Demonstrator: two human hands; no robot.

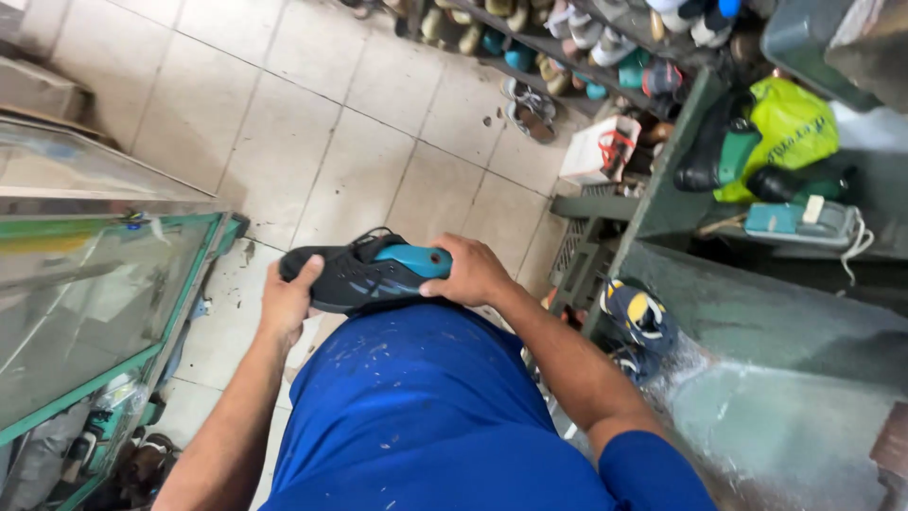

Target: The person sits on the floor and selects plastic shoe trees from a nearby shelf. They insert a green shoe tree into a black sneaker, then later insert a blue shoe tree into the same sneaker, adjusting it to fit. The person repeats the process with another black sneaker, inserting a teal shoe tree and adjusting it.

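Note:
I hold a black sneaker point(355, 274) with a teal heel patch sideways in front of my blue shirt. My left hand point(287, 305) grips its toe end from below. My right hand point(470, 270) clasps the heel end, thumb against the teal part. The shoe's laces show on top, and its sole faces my body, out of sight.
A glass display case point(85, 284) with a green frame stands at my left. A green workbench point(757, 312) on my right carries tools and a yellow-green bag point(790, 128). Shelves of shoes point(567, 38) line the far wall, and a pair of sandals point(528, 106) lies on the tiled floor.

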